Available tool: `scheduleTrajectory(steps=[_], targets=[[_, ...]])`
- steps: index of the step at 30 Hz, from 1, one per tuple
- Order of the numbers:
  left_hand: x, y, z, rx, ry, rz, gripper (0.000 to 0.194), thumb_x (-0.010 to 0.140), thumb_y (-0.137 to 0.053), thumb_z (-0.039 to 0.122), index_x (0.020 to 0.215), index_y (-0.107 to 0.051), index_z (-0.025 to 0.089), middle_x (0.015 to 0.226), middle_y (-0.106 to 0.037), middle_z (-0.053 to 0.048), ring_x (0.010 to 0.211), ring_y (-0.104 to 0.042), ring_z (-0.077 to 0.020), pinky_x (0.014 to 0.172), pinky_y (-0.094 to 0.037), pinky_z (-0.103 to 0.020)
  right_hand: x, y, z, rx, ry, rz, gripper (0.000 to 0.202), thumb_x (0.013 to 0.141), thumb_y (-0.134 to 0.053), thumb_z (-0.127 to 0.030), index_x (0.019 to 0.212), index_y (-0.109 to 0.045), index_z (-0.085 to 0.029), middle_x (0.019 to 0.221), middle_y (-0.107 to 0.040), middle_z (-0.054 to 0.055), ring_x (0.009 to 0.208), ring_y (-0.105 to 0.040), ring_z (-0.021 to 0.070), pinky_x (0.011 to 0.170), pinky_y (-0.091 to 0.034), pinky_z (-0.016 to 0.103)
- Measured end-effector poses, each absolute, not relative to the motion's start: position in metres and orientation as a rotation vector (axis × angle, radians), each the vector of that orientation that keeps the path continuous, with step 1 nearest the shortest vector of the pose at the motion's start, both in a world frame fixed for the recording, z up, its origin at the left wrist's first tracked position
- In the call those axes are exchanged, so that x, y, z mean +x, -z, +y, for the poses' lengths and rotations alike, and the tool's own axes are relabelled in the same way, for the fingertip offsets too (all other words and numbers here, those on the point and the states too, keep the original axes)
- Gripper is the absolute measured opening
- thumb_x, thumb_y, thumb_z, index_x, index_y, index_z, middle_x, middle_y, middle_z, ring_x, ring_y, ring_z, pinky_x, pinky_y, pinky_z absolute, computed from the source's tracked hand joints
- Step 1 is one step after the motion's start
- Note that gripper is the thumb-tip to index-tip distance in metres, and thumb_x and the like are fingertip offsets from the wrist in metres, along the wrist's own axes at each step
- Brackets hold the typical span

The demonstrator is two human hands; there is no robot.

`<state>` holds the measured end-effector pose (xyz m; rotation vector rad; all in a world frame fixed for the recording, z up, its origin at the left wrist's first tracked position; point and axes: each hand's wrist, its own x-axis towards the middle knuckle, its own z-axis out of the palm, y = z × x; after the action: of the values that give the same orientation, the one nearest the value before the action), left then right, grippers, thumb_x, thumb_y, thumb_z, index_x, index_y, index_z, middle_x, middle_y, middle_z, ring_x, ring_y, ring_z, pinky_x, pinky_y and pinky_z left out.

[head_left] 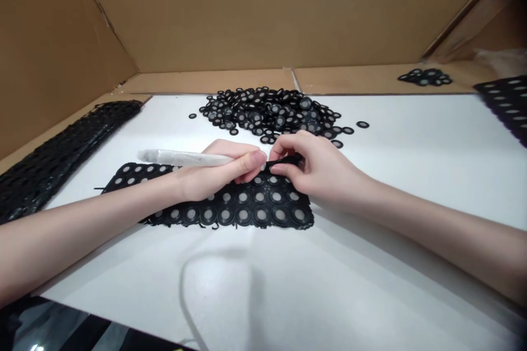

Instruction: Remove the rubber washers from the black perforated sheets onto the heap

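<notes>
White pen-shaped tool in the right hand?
No: the left hand holds the white tool, while the right hand pinches the black sheet.

Both forearms point(111, 213) angled inward; left hand point(224, 169) curled, thumb point(248, 163) uppermost; right hand point(323, 167) arched, fingers point(280, 145) bent toward thumb

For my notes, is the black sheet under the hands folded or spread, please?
Mostly spread: the sheet lies open on the tabletop, pale dots showing; its far edge appears raised at the right hand.

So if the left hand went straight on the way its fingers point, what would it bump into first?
Probably the right hand, directly across, its fingers pinching the black sheet. Depth is unclear, so the sheet's raised edge could come first.
</notes>
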<state>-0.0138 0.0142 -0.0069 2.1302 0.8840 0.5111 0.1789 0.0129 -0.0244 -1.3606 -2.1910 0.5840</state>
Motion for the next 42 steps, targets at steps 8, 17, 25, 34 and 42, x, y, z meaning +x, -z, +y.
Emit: scheduleTrajectory(steps=[8, 17, 25, 34, 42], targets=[[-0.01, 0.005, 0.011, 2.246, -0.434, 0.912, 0.042, 0.095, -0.032, 0.037, 0.059, -0.041, 0.017, 0.056, -0.038, 0.002, 0.056, -0.036, -0.0111, 0.058, -0.031, -0.025, 0.179, 0.03, 0.01, -1.331, -0.613, -2.116, 0.009, 0.07, -0.057, -0.01, 0.068, -0.056, -0.018, 0.072, -0.063, 0.003, 0.077, -0.054, 0.019, 0.066, -0.04, 0.031], [-0.006, 0.001, 0.01, 2.362, -0.307, 0.847, 0.039, 0.096, -0.03, 0.03, 0.06, -0.036, 0.017, 0.057, -0.036, 0.003, 0.054, -0.033, -0.0099, 0.056, -0.03, -0.026, 0.178, 0.03, 0.008, -1.296, -0.636, -2.101, 0.016, 0.066, -0.055, -0.003, 0.065, -0.054, -0.019, 0.07, -0.062, 0.002, 0.075, -0.053, 0.0181, 0.062, -0.039, 0.028], [-0.008, 0.0, 0.008, 2.191, -0.47, 0.968, 0.045, 0.096, -0.032, 0.033, 0.056, -0.044, 0.015, 0.054, -0.041, 0.003, 0.054, -0.037, -0.0075, 0.057, -0.033, -0.02, 0.184, 0.03, 0.005, -1.223, -0.572, -2.173, 0.008, 0.071, -0.059, -0.018, 0.077, -0.055, -0.02, 0.076, -0.058, 0.003, 0.077, -0.051, 0.0192, 0.063, -0.037, 0.029], [-0.008, -0.002, -0.004, 2.158, -0.382, 0.962, 0.048, 0.095, -0.034, 0.039, 0.054, -0.043, 0.015, 0.053, -0.04, 0.003, 0.052, -0.036, -0.0085, 0.054, -0.031, -0.023, 0.187, 0.029, 0.004, -1.062, -0.894, -2.049, 0.016, 0.065, -0.062, -0.015, 0.075, -0.052, -0.019, 0.074, -0.058, 0.0, 0.068, -0.051, 0.0147, 0.059, -0.037, 0.026], [-0.007, 0.001, -0.002, 2.168, -0.405, 0.924, 0.045, 0.094, -0.035, 0.035, 0.054, -0.043, 0.016, 0.052, -0.039, 0.002, 0.051, -0.036, -0.0091, 0.052, -0.03, -0.024, 0.185, 0.029, 0.003, -1.041, -0.936, -2.004, 0.018, 0.061, -0.06, -0.01, 0.073, -0.051, -0.019, 0.073, -0.057, -0.001, 0.064, -0.048, 0.0125, 0.054, -0.036, 0.024]])
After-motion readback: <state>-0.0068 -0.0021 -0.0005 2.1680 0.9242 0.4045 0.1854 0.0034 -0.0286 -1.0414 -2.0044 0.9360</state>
